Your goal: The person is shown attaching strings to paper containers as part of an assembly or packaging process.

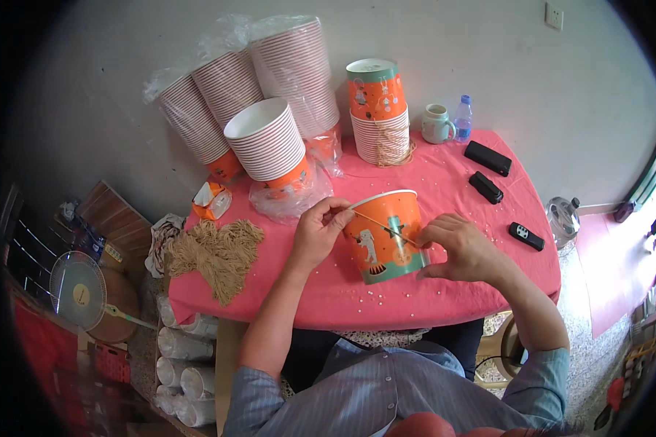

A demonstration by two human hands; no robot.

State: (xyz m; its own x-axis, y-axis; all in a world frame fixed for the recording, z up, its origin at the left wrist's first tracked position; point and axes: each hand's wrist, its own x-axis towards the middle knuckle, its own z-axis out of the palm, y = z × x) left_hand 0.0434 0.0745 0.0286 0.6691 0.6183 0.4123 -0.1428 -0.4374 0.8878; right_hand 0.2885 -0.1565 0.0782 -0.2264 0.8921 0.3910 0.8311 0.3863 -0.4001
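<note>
The orange paper bucket (388,247) with its green base band sits near the front edge of the pink-covered surface (474,302), tilted a little, its pale mouth toward twelve o'clock. A thin tan cord (381,223) runs slantwise across its printed front, from the ten o'clock side by the rim down toward four o'clock. The left hand (319,231) has thumb and forefinger pressed together on the upper end of the cord, beside the rim. The right hand (461,249) curls its fingers at the lower end, with the thumb apart below near the green base; whether those fingers pinch the cord or only rest on it, I cannot tell. The bucket should be light, with smooth, rather slick walls that would dent under a hard squeeze; the rolled rim and the base edge look the stiffest places to take hold. The cord looks limp and easily tangled, best pinched near its ends. A loose heap of similar cords (215,255) lies at nine o'clock from the bucket, and a nested bucket stack (377,135), with cords hanging down its side, stands at twelve.
</note>
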